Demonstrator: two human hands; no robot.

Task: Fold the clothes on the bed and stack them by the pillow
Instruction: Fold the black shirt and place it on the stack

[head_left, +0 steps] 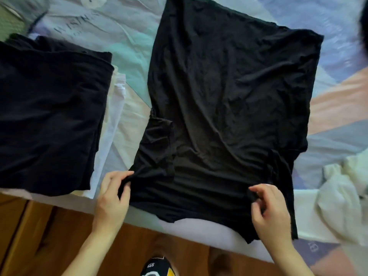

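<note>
a black shirt point(229, 108) is spread flat on the bed point(338, 108), its sleeves already turned in over the body and its near edge hanging slightly over the bed's near side. the near left corner is pinched by the left hand point(113, 198); a small fold of cloth near the near right corner is pinched by the right hand point(270, 208). both grips are narrow and hold only the shirt.

the step in hand is judged to be the lengthwise fold of this shirt. for the next move, both corners would need to be lifted together and carried to the far hem, with the turned-in sleeves kept in place.

a pile of folded clothes point(49, 116), black on top of white, lies at the left. a heap of pale unfolded clothes point(346, 188) waits at the near right.

faint grey lettering on the bed's far left part is too blurred to be read. "ste", upside down, is seen on a dark item point(157, 266) by the floor point(59, 232).
</note>
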